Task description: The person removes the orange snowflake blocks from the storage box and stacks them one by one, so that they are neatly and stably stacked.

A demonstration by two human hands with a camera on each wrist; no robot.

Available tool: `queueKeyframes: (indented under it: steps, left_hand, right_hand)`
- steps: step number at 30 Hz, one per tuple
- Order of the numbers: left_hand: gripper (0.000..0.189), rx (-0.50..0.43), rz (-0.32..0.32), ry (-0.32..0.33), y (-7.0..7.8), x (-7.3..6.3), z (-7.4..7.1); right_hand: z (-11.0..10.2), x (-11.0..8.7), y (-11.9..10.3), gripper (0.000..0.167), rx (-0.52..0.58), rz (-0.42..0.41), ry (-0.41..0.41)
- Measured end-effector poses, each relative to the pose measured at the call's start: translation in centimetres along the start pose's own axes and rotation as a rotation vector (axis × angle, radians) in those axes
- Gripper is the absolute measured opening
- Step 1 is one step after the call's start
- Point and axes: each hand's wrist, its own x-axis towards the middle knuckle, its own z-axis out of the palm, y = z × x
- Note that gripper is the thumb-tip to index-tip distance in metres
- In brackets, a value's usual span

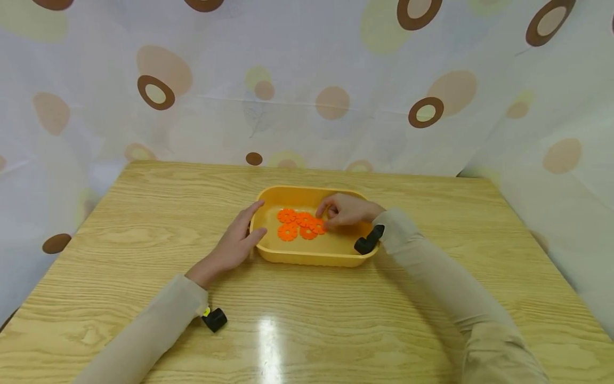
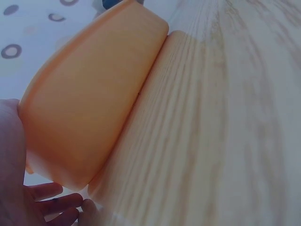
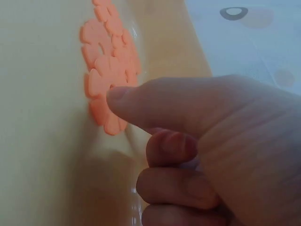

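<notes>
A yellow plastic tray (image 1: 313,260) stands on the wooden table. Several flat orange flower-shaped discs (image 1: 287,232) lie in it, some overlapping. At the tray's left end, the left hand (image 1: 235,240) grips the wall. Its thumb reaches over the rim, while the lower fingers (image 2: 59,205) lie outside, near the tray's bottom corner. Reaching over the right side, the right hand (image 1: 349,209) pinches the rightmost disc (image 3: 110,75) between thumb and index finger. Its thumb covers part of that disc; the index fingertip is hidden in the right wrist view. The other right fingers are curled.
Wood-grain table (image 1: 144,213) surrounds the tray on every side. A patterned white cloth (image 1: 297,64) hangs behind the table and along both sides. Black wrist cameras sit at both sleeves; the right one (image 1: 368,241) hangs over the tray's right rim.
</notes>
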Motion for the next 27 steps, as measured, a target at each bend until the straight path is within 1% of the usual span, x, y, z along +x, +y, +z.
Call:
queueKeyframes:
  steps: [8, 12, 17, 19, 23, 27]
  left_hand:
    - [0.060, 0.003, 0.004, 0.003, -0.07, -0.03, -0.07]
    - [0.060, -0.005, 0.000, 0.002, -0.05, 0.02, -0.07]
    - [0.060, 0.000, 0.010, 0.001, 0.09, 0.16, -0.07]
    - [0.060, 0.002, 0.013, 0.001, 0.13, 0.18, -0.09]
    - [0.061, -0.001, -0.001, 0.006, 0.06, 0.17, -0.10]
    - [0.062, 0.006, -0.008, 0.011, -0.03, 0.07, -0.09]
  right_hand:
    - [0.09, 0.26, 0.03, 0.032, -0.064, -0.011, -0.030]
    - [0.14, 0.39, -0.02, 0.032, -0.069, -0.002, -0.044]
    - [0.08, 0.27, 0.02, 0.031, -0.074, 0.002, -0.039]
    - [0.06, 0.23, 0.04, 0.028, -0.075, 0.004, -0.029]
    - [0.06, 0.26, 0.05, 0.016, -0.093, 0.000, -0.007]
    - [0.09, 0.20, -0.06, 0.029, -0.110, -0.002, 0.005]
